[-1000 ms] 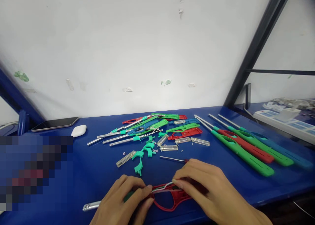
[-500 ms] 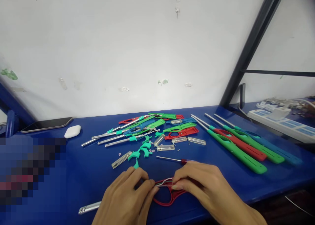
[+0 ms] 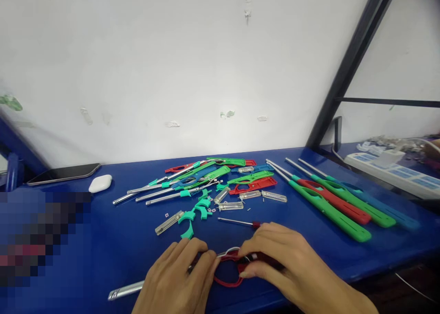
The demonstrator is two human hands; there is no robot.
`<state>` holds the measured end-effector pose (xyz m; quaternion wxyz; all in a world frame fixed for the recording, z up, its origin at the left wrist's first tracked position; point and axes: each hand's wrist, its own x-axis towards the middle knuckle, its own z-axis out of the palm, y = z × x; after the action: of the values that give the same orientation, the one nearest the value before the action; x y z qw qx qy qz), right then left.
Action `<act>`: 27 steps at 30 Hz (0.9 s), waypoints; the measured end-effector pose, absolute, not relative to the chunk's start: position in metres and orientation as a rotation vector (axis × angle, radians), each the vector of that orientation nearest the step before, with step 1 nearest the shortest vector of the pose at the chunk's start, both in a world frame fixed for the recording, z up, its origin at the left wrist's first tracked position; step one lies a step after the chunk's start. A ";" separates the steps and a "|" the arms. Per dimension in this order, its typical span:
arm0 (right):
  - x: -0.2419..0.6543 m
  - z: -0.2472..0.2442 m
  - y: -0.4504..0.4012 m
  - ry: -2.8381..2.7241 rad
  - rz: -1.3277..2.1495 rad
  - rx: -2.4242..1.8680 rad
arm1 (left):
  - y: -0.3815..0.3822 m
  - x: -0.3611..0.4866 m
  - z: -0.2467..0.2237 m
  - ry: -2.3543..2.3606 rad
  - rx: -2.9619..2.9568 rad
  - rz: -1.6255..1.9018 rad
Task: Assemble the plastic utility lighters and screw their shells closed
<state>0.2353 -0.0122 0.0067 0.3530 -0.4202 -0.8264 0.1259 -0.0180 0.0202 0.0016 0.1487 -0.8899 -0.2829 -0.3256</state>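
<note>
My left hand [image 3: 177,277] is closed on the neck end of a red lighter casing [image 3: 229,284], with its metal tube [image 3: 126,290] sticking out to the left. My right hand [image 3: 283,261] pinches the casing's handle side, where a small black part with a pale end [image 3: 252,257] shows by the fingers. A white wire [image 3: 232,250] arches over the finger loop between both hands. Just behind my right hand lies a screwdriver [image 3: 237,222], its handle partly hidden. Teal triggers [image 3: 186,217] and a clear fuel tank [image 3: 168,223] lie beyond my left hand.
Loose tubes, casing halves [image 3: 252,185] and clear tanks [image 3: 231,206] spread across the blue table's back. Several assembled lighters [image 3: 335,213] lie at right, near a power strip [image 3: 395,169]. A phone [image 3: 63,174] and white earbud case [image 3: 100,183] sit at left.
My right hand's fingers have shifted slightly on the casing, and a black part now shows beside them. The white wire bows more over the loop. A trigger near my left hand is less covered.
</note>
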 end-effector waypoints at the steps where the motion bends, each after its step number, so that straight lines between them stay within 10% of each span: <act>1: 0.237 0.006 -0.012 -2.142 0.343 -1.106 | 0.020 -0.017 0.002 -0.815 -2.559 -0.940; 27: 0.243 -0.004 -0.015 -2.024 0.395 -1.076 | 0.022 -0.017 0.002 -0.824 -2.653 -0.871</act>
<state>0.2433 -0.0150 -0.0038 0.3965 -0.4246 -0.7988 0.1560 -0.0173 0.0221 0.0024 0.1148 -0.9052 -0.2812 -0.2973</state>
